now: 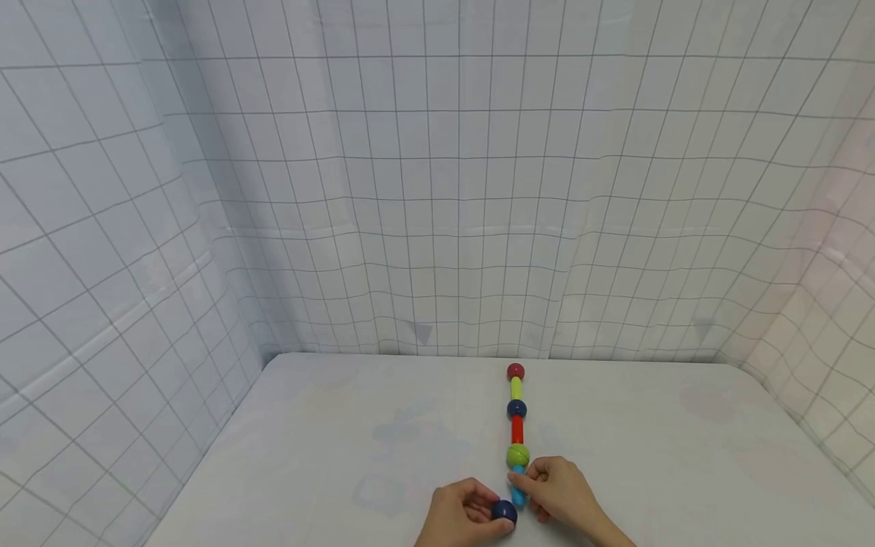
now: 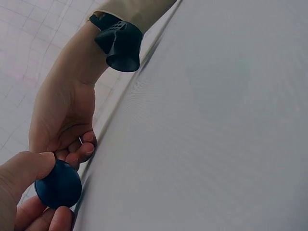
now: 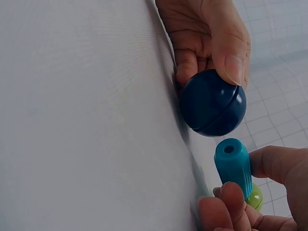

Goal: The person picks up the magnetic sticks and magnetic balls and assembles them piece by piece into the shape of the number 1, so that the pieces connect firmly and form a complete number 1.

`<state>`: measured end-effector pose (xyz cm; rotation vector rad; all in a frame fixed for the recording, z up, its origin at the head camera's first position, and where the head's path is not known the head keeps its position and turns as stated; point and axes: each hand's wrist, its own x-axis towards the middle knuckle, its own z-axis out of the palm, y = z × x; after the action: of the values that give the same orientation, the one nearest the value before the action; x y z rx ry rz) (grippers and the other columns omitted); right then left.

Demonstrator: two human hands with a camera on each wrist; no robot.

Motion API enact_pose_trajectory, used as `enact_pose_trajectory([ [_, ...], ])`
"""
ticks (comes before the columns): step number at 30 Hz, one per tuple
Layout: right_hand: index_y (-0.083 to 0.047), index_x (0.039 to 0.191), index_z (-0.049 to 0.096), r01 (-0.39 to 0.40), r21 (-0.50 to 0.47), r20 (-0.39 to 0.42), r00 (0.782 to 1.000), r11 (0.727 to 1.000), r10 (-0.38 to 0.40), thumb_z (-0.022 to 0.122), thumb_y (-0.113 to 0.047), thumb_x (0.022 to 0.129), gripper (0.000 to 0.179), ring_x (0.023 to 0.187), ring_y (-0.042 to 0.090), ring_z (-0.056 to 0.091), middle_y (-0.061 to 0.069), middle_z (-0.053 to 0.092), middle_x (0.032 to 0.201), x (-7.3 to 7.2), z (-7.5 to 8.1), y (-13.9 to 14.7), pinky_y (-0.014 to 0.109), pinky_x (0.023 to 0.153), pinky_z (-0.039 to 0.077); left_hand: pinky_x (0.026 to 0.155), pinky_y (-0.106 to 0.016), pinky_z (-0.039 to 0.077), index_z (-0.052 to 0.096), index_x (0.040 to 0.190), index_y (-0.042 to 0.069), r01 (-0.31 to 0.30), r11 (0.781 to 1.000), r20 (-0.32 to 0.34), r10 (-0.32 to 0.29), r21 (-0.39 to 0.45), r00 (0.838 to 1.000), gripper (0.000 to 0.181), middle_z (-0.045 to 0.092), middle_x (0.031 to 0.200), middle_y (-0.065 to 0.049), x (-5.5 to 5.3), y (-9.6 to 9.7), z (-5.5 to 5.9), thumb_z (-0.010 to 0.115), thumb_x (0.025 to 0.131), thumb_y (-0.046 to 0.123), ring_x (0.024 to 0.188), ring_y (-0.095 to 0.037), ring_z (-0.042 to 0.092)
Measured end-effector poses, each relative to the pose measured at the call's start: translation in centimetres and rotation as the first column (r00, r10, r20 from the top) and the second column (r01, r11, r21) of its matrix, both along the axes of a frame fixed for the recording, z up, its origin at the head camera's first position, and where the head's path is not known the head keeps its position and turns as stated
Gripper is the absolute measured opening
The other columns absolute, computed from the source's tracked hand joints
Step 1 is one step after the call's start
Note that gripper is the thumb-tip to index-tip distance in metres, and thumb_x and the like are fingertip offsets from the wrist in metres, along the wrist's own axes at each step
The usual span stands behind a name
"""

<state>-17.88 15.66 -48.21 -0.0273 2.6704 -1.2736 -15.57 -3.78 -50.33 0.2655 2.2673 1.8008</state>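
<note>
My left hand (image 1: 459, 515) pinches a dark blue ball (image 1: 504, 513) between thumb and fingers, low over the table. Just right of it, my right hand (image 1: 562, 492) holds a light blue rod (image 1: 519, 495) with thumb and fingers. The rod's far end meets a lime green ball (image 1: 518, 455). Its near end, with a small hole showing in the right wrist view, faces the dark blue ball (image 3: 212, 103), a small gap between them. Beyond the green ball, a red rod (image 1: 517, 430), another dark blue ball (image 1: 516, 409), a yellow-green rod (image 1: 516, 388) and a red ball (image 1: 516, 371) continue the line.
The white table (image 1: 294, 456) extends to both sides of the line of pieces. The red ball lies near the table's back edge. White curtains with a grid pattern (image 1: 458, 190) hang behind and at both sides.
</note>
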Motion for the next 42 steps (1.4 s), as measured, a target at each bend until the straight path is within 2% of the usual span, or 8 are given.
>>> enact_pose_trajectory([
  [11,-0.011,0.068,0.058,-0.002,-0.006,-0.004,1.0,1.0,0.002,0.07,-0.043,0.083,0.037,0.041,0.01,0.051,-0.003,0.053,0.051,-0.1,0.0,0.0,0.022,0.042,0.032,0.059,-0.026,0.052,0.067,0.086,0.007,-0.003,1.0,0.009,0.003,0.017,1.0,0.026,0.063,0.07,0.001,0.3,0.6,-0.1,0.085,0.07,0.017,0.063,-0.014,0.062],
  [21,-0.01,0.069,0.059,-0.001,-0.016,-0.004,1.0,1.0,0.001,0.07,-0.041,0.083,0.036,0.041,0.01,0.05,-0.003,0.052,0.05,0.1,0.0,0.0,0.022,0.042,0.032,0.06,-0.026,0.052,0.065,0.086,0.007,-0.018,0.999,0.06,0.016,0.027,0.998,0.027,0.063,0.071,0.001,0.5,0.9,0.0,0.085,0.071,0.018,0.063,-0.014,0.061],
  [29,-0.011,0.069,0.059,0.005,-0.011,0.0,1.0,1.0,-0.005,0.07,-0.04,0.084,0.035,0.041,0.01,0.049,-0.003,0.052,0.05,0.1,0.0,0.0,0.022,0.043,0.031,0.059,-0.025,0.052,0.064,0.084,0.006,-0.011,0.998,0.049,0.008,0.054,0.999,0.026,0.064,0.07,0.0,0.6,1.1,0.2,0.084,0.071,0.018,0.062,-0.014,0.062],
  [42,-0.011,0.069,0.058,0.007,0.002,-0.002,1.0,1.0,-0.007,0.069,-0.041,0.084,0.036,0.042,0.01,0.049,-0.003,0.051,0.05,0.2,0.0,0.0,0.023,0.044,0.031,0.059,-0.025,0.052,0.064,0.083,0.007,-0.014,0.999,0.046,0.013,0.037,0.999,0.027,0.063,0.069,0.001,0.5,1.5,0.0,0.085,0.071,0.019,0.061,-0.013,0.061],
])
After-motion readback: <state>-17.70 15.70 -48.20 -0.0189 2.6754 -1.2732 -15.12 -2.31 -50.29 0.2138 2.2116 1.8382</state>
